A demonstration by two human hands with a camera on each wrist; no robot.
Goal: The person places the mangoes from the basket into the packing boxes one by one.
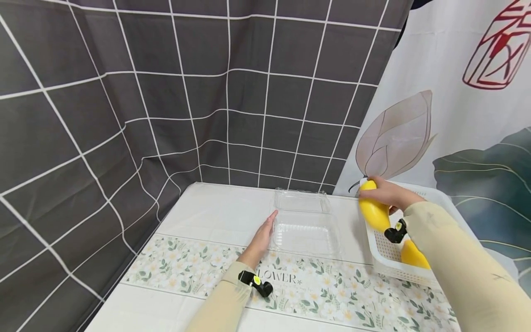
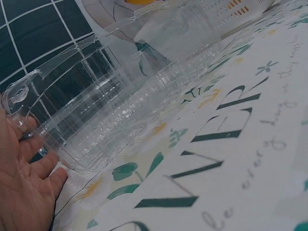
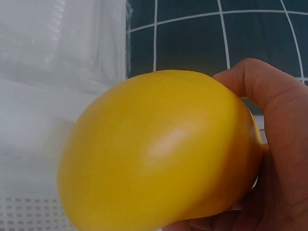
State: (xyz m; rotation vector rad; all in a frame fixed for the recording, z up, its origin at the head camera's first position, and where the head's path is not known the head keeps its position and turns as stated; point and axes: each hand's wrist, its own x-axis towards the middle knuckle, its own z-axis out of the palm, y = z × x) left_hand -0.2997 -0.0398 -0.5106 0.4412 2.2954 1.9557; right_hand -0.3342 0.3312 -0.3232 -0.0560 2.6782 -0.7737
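Note:
My right hand (image 1: 393,192) grips a smooth yellow mango (image 1: 374,213) above the left side of a white perforated basket (image 1: 371,246). In the right wrist view the mango (image 3: 154,149) fills the middle, with the thumb along its upper right and other fingers partly hidden behind and below it. A clear plastic clamshell box (image 1: 307,237) lies with its lid raised at the back. At the box's left side is my left hand (image 1: 261,240), its fingers fairly straight and touching the wall. The left wrist view shows those fingertips against the clear box (image 2: 120,110).
Another yellow fruit (image 1: 415,255) lies in the basket, partly covered by my right sleeve. The white table has a floral cloth band (image 1: 186,263) with lettering. A dark gridded curtain (image 1: 249,92) stands behind, and a white printed curtain (image 1: 448,110) hangs at the right.

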